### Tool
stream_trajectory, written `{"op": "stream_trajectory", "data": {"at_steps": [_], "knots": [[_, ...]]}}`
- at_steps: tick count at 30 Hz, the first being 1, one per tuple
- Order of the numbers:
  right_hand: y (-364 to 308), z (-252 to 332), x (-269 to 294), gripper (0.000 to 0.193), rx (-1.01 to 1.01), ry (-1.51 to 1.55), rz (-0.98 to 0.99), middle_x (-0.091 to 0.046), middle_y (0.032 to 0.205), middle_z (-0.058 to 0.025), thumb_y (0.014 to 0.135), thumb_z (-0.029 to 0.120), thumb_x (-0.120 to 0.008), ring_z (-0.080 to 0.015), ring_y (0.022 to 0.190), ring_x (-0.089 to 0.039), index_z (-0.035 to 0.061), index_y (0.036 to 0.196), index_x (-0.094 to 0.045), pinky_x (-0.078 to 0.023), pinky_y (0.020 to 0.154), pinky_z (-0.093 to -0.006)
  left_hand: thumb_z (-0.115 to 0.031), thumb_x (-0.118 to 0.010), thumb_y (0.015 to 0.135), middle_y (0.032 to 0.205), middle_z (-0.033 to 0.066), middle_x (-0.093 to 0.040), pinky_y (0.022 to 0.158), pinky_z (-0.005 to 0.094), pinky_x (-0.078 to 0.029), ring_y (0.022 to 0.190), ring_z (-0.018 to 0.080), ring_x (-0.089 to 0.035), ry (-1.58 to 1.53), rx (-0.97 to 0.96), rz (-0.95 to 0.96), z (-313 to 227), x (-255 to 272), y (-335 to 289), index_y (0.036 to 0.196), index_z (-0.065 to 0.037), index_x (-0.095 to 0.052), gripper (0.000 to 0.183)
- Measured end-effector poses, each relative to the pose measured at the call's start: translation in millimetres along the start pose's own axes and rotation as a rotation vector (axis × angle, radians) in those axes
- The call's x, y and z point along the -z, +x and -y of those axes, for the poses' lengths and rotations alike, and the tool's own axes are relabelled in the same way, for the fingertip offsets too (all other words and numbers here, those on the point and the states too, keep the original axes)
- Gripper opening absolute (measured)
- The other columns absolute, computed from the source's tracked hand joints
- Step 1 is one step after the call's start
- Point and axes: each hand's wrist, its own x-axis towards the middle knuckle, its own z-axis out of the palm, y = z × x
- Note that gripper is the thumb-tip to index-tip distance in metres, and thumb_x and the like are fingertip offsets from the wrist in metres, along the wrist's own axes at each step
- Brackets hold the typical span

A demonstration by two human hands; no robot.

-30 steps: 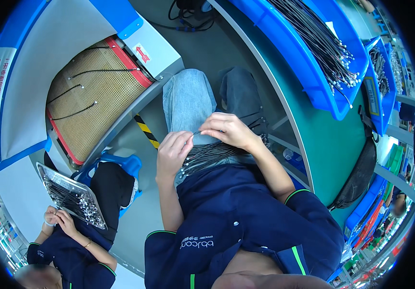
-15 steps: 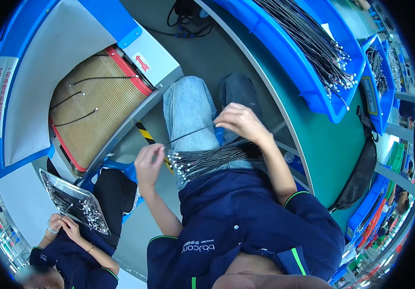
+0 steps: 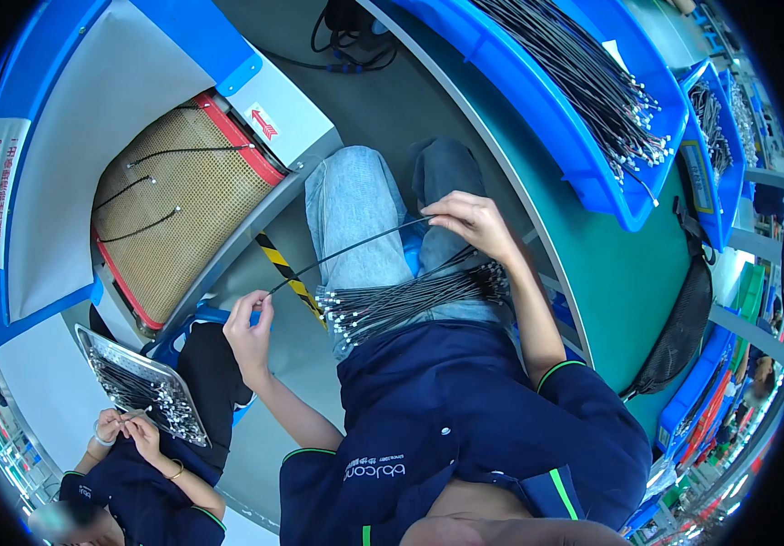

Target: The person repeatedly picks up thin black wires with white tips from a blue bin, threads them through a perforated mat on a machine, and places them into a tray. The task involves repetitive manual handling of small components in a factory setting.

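A black cable (image 3: 346,247) is stretched across mid-frame — pinched between fingers of left hand (image 3: 248,338) and right hand (image 3: 474,223); a cable bundle (image 3: 410,298) is spread below.

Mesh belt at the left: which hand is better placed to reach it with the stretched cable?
Left, probably: the left hand pinches the cable nearer the mesh belt, while the right hand pinches it farther off, over the right leg.

You're sitting in a factory workshop. On your left, a mesh conveyor belt (image 3: 201,196) meets a machine hood (image 3: 196,36); on your right, a green bench (image 3: 610,273) carries blue bins (image 3: 501,64) of black cables (image 3: 565,82). A co-worker (image 3: 141,487) wears your navy uniform (image 3: 465,400).
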Motion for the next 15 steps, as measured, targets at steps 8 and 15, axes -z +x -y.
{"op": "stream_trajectory", "data": {"at_steps": [8, 15], "knots": [[-1.4, 6.0, 2.2, 0.009, 0.055, -0.024, -0.033, -0.065, 0.075, -0.0061, 0.075, 0.005, -0.073, -0.018, 0.069, -0.061, 0.002, 0.08, -0.067, -0.047, 0.061, -0.0288, 0.004, -0.068, 0.077, 0.076, 0.0081, -0.063, 0.061, 0.0254, -0.049, 0.065, 0.0148, -0.062, 0.002, 0.006, -0.025, 0.3, 4.5, -2.7, 0.086, 0.001, -0.064, 0.01], [-2.6, 4.1, 3.1, 0.01, 0.09, -0.032, 0.012, -0.064, 0.073, -0.0052, 0.075, 0.008, -0.074, -0.0181, 0.066, -0.057, 0.0023, 0.079, -0.066, -0.045, 0.059, -0.0297, 0.004, -0.068, 0.077, 0.077, 0.0077, -0.064, 0.061, 0.0252, -0.049, 0.065, 0.0143, -0.062, 0.001, -0.006, -0.029, -1.1, 6.6, -3.3, 0.086, 0.001, -0.064, 0.01]]}}
